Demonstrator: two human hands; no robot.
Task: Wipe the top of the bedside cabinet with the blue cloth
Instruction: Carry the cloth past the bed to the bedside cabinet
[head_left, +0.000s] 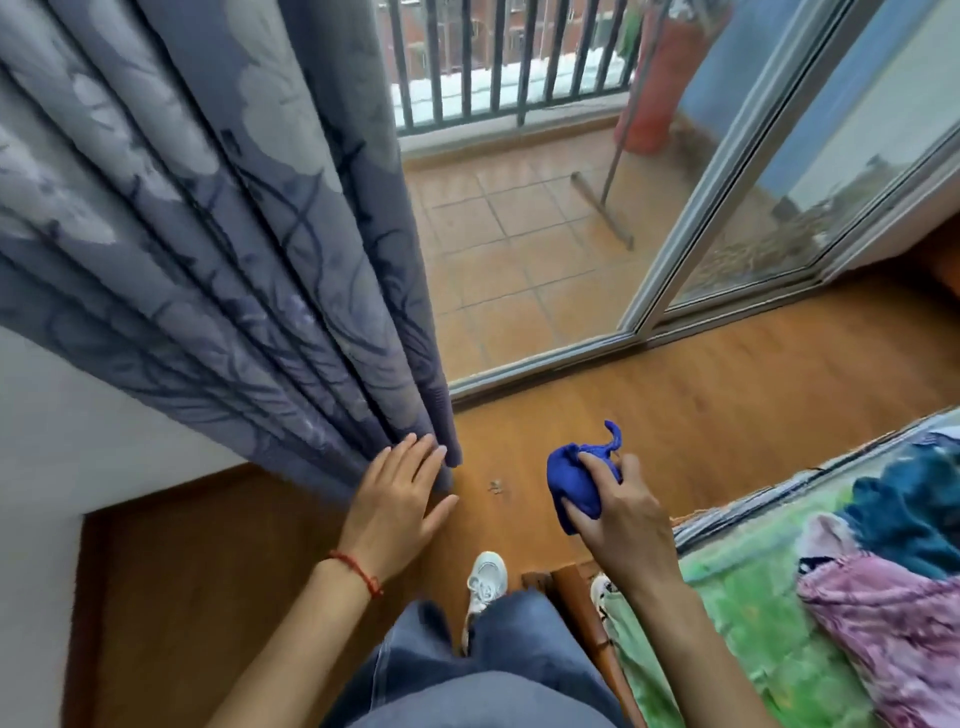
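Two hands | R hand (621, 512) grips blue cloth (574, 480) | L hand (397, 501) flat

Home bedroom: bed (769, 613) with green blanket, patterned curtain (218, 218), wood floor (675, 415), sliding glass door (779, 171) onto tiled balcony (498, 249).

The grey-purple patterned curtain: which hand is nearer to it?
Left. The left hand reaches to the grey-purple patterned curtain, fingertips at its bottom folds. The right hand is off to the right, apart from it, gripping the bunched blue cloth.
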